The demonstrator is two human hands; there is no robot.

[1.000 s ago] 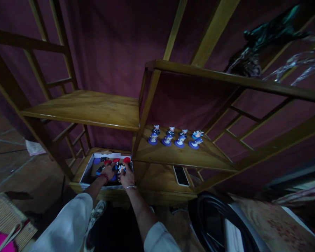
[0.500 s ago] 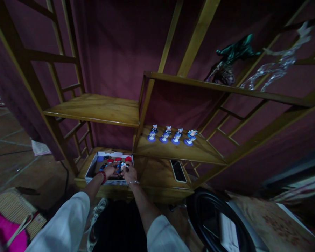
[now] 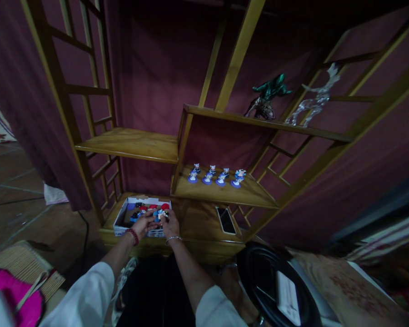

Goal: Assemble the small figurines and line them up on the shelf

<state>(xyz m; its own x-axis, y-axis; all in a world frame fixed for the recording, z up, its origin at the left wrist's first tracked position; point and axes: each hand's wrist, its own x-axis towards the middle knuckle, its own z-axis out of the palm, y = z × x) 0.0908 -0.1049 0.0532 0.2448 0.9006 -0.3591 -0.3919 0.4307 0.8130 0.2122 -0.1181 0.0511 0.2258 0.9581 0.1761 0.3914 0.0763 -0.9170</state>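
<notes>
My right hand (image 3: 171, 225), with a silver bracelet at the wrist, pinches a small blue-and-white figurine (image 3: 161, 215) over the near right part of a shallow cardboard box (image 3: 120, 217). From the other side, the fingers of my left hand (image 3: 145, 224), a red bead bracelet at its wrist, close on the same figurine's blue side. Inside the box lie other dark and blue figurine pieces, red discs (image 3: 152, 207) and a purple disc (image 3: 131, 206); my hands partly cover them.
Several small figurines on purple bases (image 3: 206, 179) stand in two rows on the middle shelf (image 3: 225, 193). A phone (image 3: 226, 220) lies on the lower board. Higher up stand a green-and-brown statuette (image 3: 267, 97) and a clear deer figure (image 3: 311, 103). A black round stool (image 3: 245, 272) is at right.
Both hands have come up slightly out of the box with the figurine, which shows more clearly between them. The head view has shifted, so the shelf appears farther left on the right side.
</notes>
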